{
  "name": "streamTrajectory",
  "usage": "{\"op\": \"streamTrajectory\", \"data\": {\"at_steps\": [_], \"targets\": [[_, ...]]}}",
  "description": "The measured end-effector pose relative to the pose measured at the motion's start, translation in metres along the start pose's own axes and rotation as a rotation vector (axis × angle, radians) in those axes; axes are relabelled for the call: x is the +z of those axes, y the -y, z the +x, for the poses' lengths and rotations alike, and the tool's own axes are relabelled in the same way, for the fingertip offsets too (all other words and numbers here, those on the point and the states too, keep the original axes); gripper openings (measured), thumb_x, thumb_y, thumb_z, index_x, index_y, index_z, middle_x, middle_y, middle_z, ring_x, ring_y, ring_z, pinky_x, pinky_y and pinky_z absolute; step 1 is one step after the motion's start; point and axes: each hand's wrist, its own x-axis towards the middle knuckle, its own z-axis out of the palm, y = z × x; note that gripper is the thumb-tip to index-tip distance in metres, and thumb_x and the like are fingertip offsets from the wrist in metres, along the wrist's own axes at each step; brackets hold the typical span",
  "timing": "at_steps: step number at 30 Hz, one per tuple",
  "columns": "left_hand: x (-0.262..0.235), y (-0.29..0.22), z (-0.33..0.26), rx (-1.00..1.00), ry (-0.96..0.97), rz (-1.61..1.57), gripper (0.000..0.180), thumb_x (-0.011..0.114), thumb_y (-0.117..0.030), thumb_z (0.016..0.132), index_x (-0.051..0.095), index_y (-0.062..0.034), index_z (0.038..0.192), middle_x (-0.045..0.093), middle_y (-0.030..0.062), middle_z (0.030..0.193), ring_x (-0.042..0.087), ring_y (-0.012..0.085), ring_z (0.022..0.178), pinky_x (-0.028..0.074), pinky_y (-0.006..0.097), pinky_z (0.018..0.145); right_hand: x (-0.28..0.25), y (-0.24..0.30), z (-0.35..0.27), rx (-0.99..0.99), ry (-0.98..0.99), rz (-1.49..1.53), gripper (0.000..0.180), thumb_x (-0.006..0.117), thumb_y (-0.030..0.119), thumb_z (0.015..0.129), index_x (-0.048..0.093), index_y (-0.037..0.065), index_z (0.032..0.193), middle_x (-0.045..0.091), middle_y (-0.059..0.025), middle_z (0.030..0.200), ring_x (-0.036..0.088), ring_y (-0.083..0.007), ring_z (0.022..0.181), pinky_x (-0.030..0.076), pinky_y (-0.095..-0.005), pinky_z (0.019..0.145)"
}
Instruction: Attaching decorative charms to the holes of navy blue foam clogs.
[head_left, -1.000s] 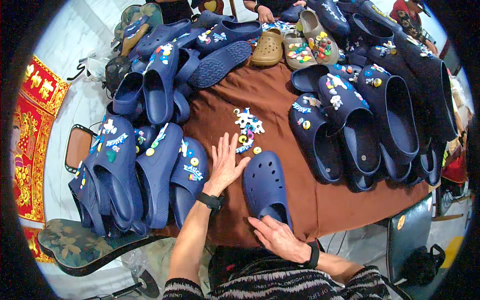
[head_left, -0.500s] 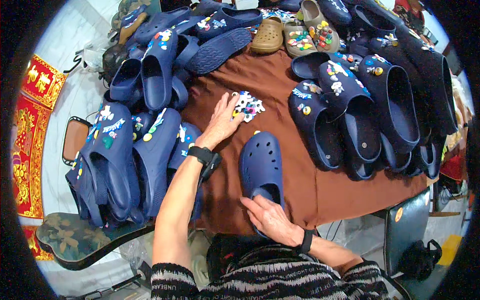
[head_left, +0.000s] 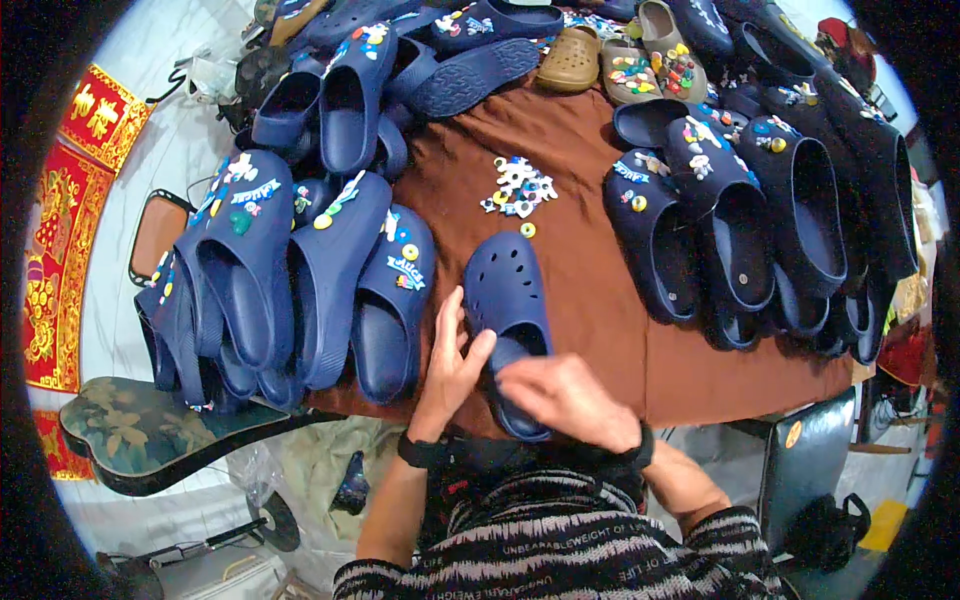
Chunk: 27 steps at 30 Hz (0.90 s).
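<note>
A dark blue clog (head_left: 505, 280) with bare round holes lies on the brown cloth (head_left: 600, 375), toe pointing away from me. My left hand (head_left: 452, 365) is at its left side, fingers stretched along the edge and thumb spread over the rim. My right hand (head_left: 570, 400), smeared by motion, is over the heel part; whether its fingers hold anything cannot be made out. Beyond the toe lies a small yellow ring-shaped charm (head_left: 527, 230). Farther off is a small heap of white and coloured shoe charms (head_left: 520, 187).
Blue clogs with charms on their toes stand in rows at the left (head_left: 245, 250) and right (head_left: 735, 240). At the back are a tan clog (head_left: 570, 60) and greyish clogs covered in charms (head_left: 672, 75). A dark flowered stool (head_left: 150, 430) stands at lower left.
My left hand has come back from the charm heap to the clog's left side. My right hand has shifted at the heel and is now blurred. The whole view has moved slightly.
</note>
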Motion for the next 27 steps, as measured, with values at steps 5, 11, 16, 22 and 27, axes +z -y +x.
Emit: {"op": "streamTrajectory", "data": {"at_steps": [5,11,16,22,27], "targets": [[0.017,-0.001,-0.011,0.287,0.0,0.435,0.068,0.063,-0.014,0.092,0.034,-0.0096,0.153,0.027,0.0251,0.156,0.026,0.0426,0.146,0.024,0.047,0.12,-0.056,-0.078,0.08,-0.061,-0.463,-0.291,0.016,0.062,0.01,0.089,0.063,0.001,0.103,0.064,-0.0219,0.097,0.062,-0.0412,0.093,0.051,-0.0461,0.08],[0.036,-0.003,-0.011,0.296,-0.011,0.441,0.067,0.055,0.007,0.087,0.037,-0.0081,0.15,0.029,0.0243,0.154,0.028,0.0439,0.144,0.025,0.05,0.12,-0.087,-0.166,0.161,0.063,-0.268,-0.646,0.038,0.066,0.013,0.087,0.059,0.007,0.124,0.059,-0.0196,0.119,0.06,-0.0412,0.11,0.05,-0.0474,0.092],[0.042,0.003,-0.012,0.28,-0.074,0.406,0.07,0.056,0.009,0.085,0.037,-0.0067,0.15,0.03,0.0241,0.154,0.028,0.0437,0.144,0.025,0.05,0.12,-0.099,-0.175,0.185,0.101,-0.144,-0.666,0.031,0.068,0.022,0.088,0.066,0.006,0.114,0.062,-0.02,0.114,0.062,-0.0404,0.107,0.051,-0.0484,0.09],[0.046,0.001,-0.007,0.294,-0.098,0.396,0.07,0.057,0.009,0.085,0.037,-0.0067,0.15,0.031,0.0246,0.152,0.028,0.0439,0.143,0.026,0.05,0.119,-0.113,-0.196,0.186,0.023,-0.22,-0.769,0.024,0.061,0.017,0.091,0.069,0.004,0.109,0.069,-0.0226,0.093,0.067,-0.0447,0.088,0.054,-0.0499,0.08],[0.046,0.001,-0.001,0.328,-0.084,0.426,0.066,0.06,0.005,0.085,0.039,-0.0051,0.148,0.031,0.0262,0.151,0.03,0.046,0.141,0.027,0.051,0.118,-0.111,-0.17,0.166,0.354,-0.263,0.133,0.026,0.056,0.017,0.095,0.067,-0.005,0.102,0.071,-0.0115,0.085,0.07,-0.0233,0.069,0.056,-0.0361,0.065]]}}
